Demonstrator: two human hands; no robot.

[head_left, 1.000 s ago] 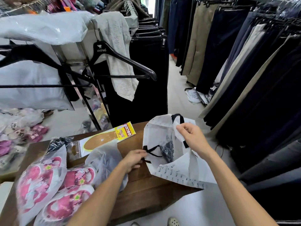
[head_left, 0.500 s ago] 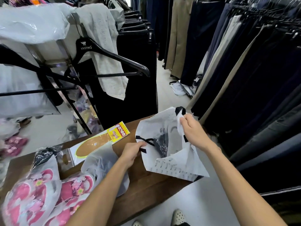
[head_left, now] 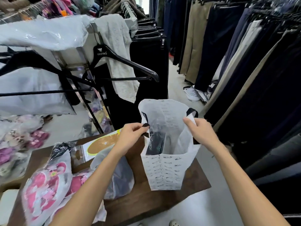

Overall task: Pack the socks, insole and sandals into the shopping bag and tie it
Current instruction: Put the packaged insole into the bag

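The white shopping bag (head_left: 164, 173) with black handles stands upright on the brown wooden table (head_left: 146, 203), its mouth held wide. My left hand (head_left: 130, 134) pinches the left rim at the black handle. My right hand (head_left: 200, 132) grips the right rim. A dark packet, likely the socks (head_left: 154, 144), lies inside the bag. The insole (head_left: 101, 144), tan in a clear pack with yellow edging, lies on the table behind my left arm. Pink flowered sandals (head_left: 44, 190) in clear plastic rest at the table's left end.
A crumpled translucent bag (head_left: 120, 180) with dark cloth lies under my left forearm. A rack with black hangers (head_left: 123, 62) and a grey garment stands behind the table. Dark trousers (head_left: 244, 79) hang along the right side of the aisle. Bagged pink goods lie on the floor at left.
The bag has gone from lying tilted and half shut to standing upright with its mouth spread wide. Both hands moved apart along the rim and slightly up.
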